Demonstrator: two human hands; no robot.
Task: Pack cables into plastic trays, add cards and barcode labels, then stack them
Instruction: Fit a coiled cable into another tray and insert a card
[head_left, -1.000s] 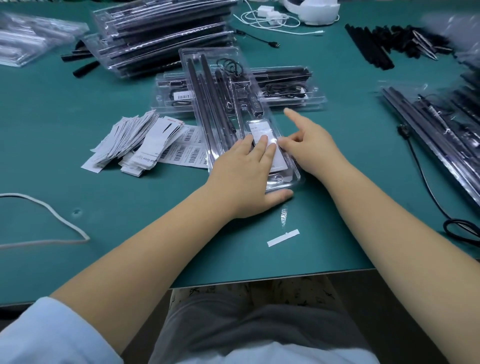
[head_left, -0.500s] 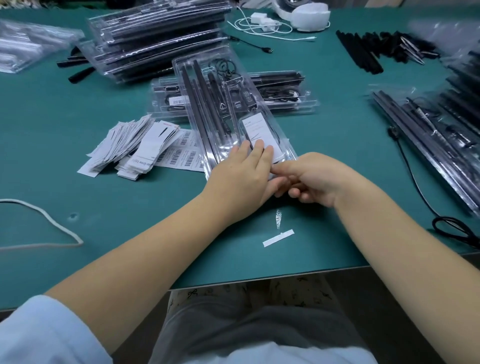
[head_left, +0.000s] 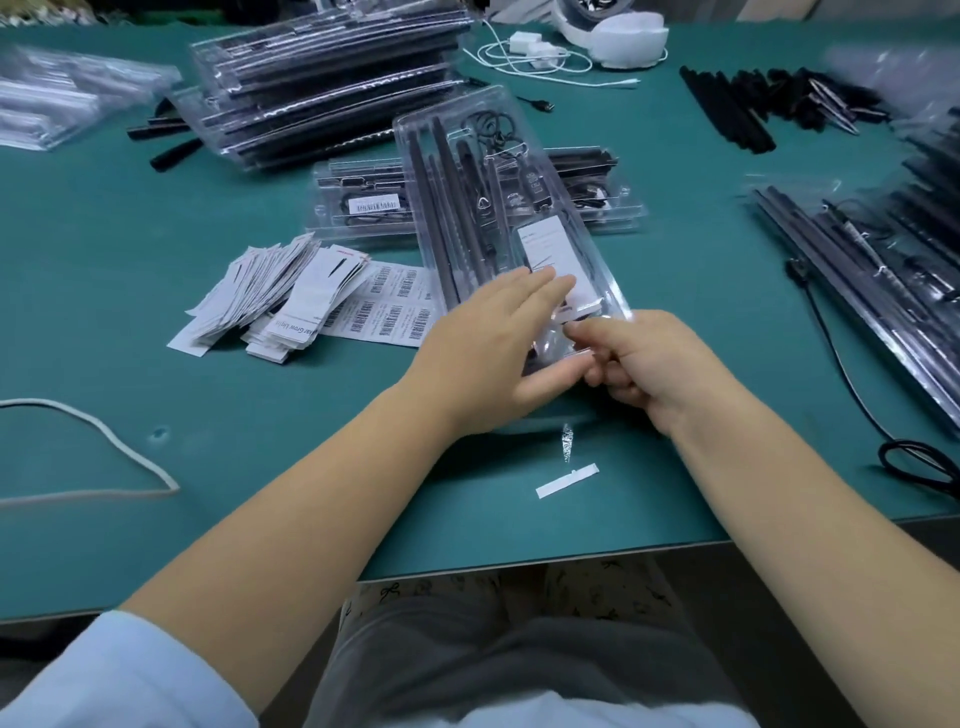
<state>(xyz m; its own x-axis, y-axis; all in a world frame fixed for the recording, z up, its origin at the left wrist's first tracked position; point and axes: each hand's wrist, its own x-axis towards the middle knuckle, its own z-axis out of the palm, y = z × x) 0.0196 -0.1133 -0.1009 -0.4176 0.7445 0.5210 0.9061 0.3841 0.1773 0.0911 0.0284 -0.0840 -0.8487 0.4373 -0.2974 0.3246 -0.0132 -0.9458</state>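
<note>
A clear plastic tray (head_left: 467, 171) with black cables and a white card (head_left: 548, 244) inside lies lengthwise in front of me, its far end over another packed tray (head_left: 363, 202) that carries a barcode label. My left hand (head_left: 483, 353) lies on the tray's near end with straight fingers, the thumb at the near edge. My right hand (head_left: 649, 364) has its fingers curled and pinches the tray's near right corner. To the left are a fanned pile of cards (head_left: 260, 291) and a sheet of barcode labels (head_left: 389, 306).
A tall stack of packed trays (head_left: 322, 88) stands at the back left, more trays (head_left: 883, 260) at the right. Loose black cables (head_left: 737, 104) lie at the back right. A white paper strip (head_left: 566, 480) lies near the table's front edge, a white cord (head_left: 104, 441) at left.
My right hand came from beside the tray to its near end and curled onto the corner. My left hand stayed on the tray, and the card is now more exposed.
</note>
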